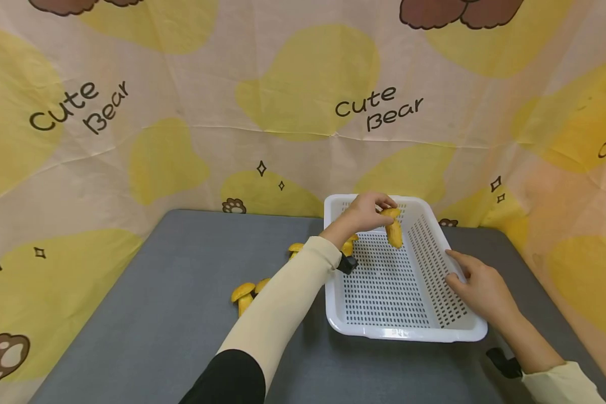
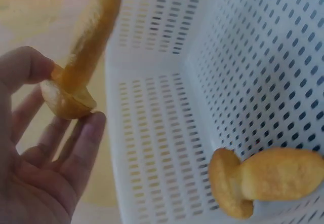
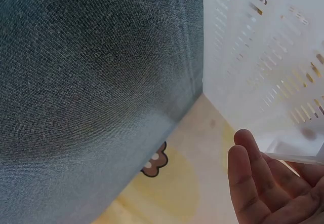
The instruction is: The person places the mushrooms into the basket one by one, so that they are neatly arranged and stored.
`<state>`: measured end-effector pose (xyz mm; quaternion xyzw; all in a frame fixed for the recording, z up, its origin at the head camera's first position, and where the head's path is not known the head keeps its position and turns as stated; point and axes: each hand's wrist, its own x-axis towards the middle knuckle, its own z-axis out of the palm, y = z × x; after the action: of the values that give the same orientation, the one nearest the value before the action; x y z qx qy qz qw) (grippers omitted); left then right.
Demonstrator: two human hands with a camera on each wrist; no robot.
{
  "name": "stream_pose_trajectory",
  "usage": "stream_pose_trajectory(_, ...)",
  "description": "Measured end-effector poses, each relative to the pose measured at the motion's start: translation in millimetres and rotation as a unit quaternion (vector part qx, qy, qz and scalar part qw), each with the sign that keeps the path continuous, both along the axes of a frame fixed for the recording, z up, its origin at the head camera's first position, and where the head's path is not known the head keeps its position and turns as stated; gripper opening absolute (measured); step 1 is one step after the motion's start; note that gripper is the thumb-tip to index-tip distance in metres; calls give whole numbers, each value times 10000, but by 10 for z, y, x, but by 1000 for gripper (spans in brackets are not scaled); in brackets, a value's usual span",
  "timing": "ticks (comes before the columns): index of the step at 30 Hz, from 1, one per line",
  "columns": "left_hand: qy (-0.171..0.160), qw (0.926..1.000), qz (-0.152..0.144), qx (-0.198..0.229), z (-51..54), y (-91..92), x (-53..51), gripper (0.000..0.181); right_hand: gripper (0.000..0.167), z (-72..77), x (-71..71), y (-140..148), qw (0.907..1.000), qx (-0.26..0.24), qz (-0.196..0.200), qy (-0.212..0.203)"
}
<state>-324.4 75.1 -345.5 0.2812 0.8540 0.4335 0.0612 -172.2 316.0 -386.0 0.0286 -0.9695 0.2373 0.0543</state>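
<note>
My left hand [image 1: 367,214] pinches a yellow-brown mushroom [image 1: 394,231] by its cap, above the white perforated plastic basket [image 1: 379,333]. In the left wrist view the thumb and fingertips hold that cap while the stem [image 2: 93,34] points up and away. Another mushroom [image 2: 281,176] lies on its side inside the basket; the forearm partly covers it in the head view. My right hand [image 1: 482,286] grips the basket's right rim, thumb on the inner side. From the right wrist, its fingers [image 3: 240,171] show outside and under the rim.
Several more mushrooms [image 1: 244,295] lie on the grey cloth-covered table [image 1: 182,292] left of the basket, partly behind the left forearm. A fabric backdrop [image 1: 303,112] with yellow patches and "Cute Bear" lettering hangs at the table's far edge.
</note>
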Motion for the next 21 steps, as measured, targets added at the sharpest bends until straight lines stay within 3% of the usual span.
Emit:
stream_pose_trajectory(5, -277, 9986, 309, -336, -126, 77, 10, 31, 55, -6, -5, 4, 10000, -7, 16, 45)
stream_pose_trajectory(10, -212, 9955, 406, -833, -240, 138, 23, 28, 54, -8, -4, 10, 10000, -5, 37, 82)
stream_pose_trajectory(21, -2, 9903, 75, -1390, -384, 154, -27, 29, 53, 6, 4, 3, 9999, 67, 56, 125)
